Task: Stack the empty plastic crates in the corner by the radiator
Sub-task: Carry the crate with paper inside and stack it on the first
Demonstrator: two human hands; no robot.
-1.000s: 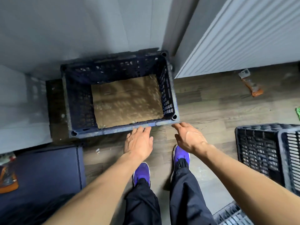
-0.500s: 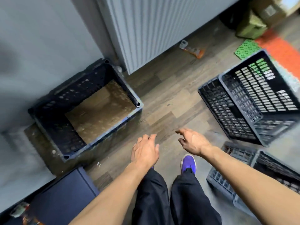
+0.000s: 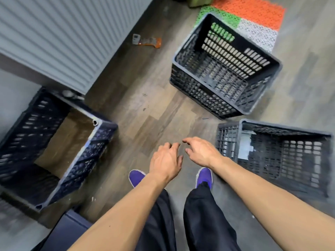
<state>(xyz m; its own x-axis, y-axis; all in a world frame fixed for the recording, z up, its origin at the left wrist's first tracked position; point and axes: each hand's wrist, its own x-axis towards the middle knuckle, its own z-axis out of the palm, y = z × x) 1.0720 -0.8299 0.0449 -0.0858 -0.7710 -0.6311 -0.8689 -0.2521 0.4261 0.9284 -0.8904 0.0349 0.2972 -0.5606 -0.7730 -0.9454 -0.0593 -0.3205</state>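
A dark blue crate (image 3: 87,156) with cardboard on its bottom stands in the corner at the left, beside the white radiator (image 3: 59,37). A grey crate (image 3: 224,104) stands upright on the wooden floor at the upper right. Another grey crate (image 3: 282,160) sits at the right, close to my right hand. My left hand (image 3: 165,161) and my right hand (image 3: 201,153) hover side by side over the floor between the crates, fingers loosely apart, holding nothing.
A small orange and clear tool (image 3: 146,41) lies on the floor by the radiator. An orange, green and white mat (image 3: 253,17) lies behind the far grey crate. A dark blue box (image 3: 68,230) sits at the bottom left. My purple shoes (image 3: 204,176) stand below my hands.
The view has swung right, away from the blue crate toward the two grey crates. Both hands have pulled back from the blue crate's rim and moved right, still holding nothing.
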